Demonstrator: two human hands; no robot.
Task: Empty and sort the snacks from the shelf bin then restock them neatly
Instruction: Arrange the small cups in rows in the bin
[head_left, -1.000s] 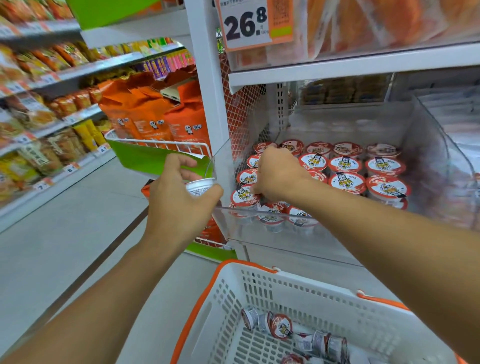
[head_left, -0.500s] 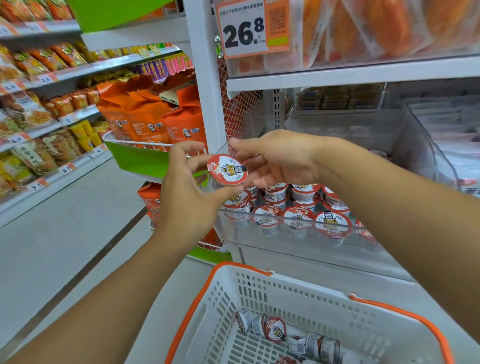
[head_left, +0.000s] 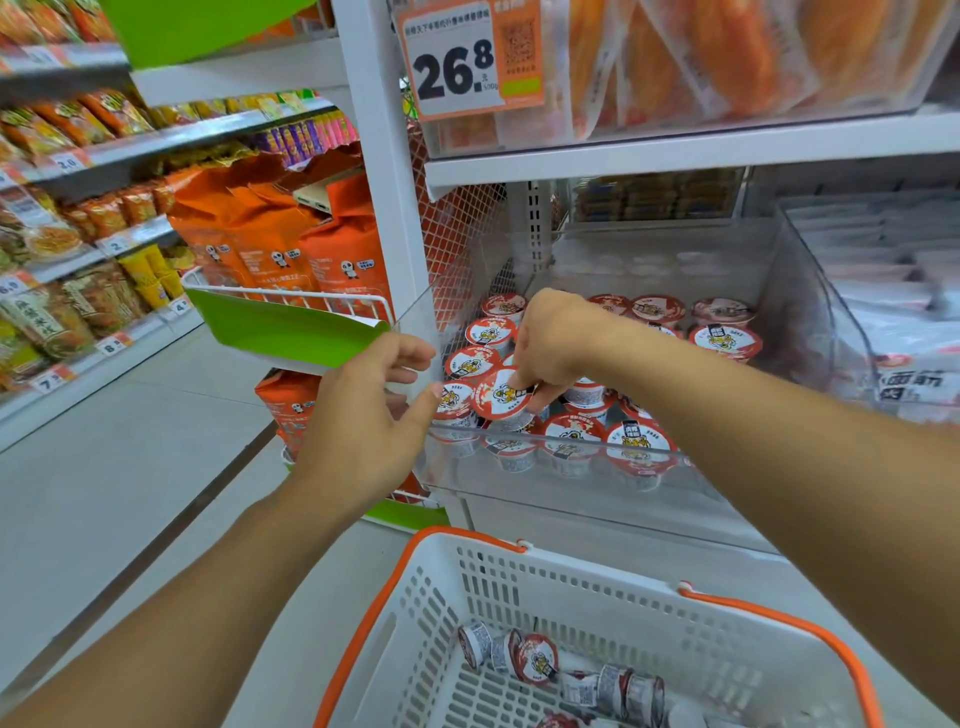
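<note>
Far left, aisle shelves of bagged snacks; orange panda bags sit behind a wire rack with a green sign. Your left hand hovers just outside the near left corner of the clear shelf bin, fingers loosely spread and relaxed, gripping nothing; the thumb tip looks to touch the bin wall, though contact is hard to confirm. Just to its right, your right hand reaches over the bin's front wall and pinches a tilted snack cup by the rim of its red-and-white lid, fingers curled down onto it. The step looks like restocking: seat this cup upright, lid up, print facing like its neighbours, into the front-left gap. Lower it straight so it doesn't tip the cups in the bin beside it, and use the free hand to square the row. Rows behind look orderly; the front row is uneven. Below, the white basket with orange trim holds more loose cups lying on their sides, so a good share remains to restock.
</note>
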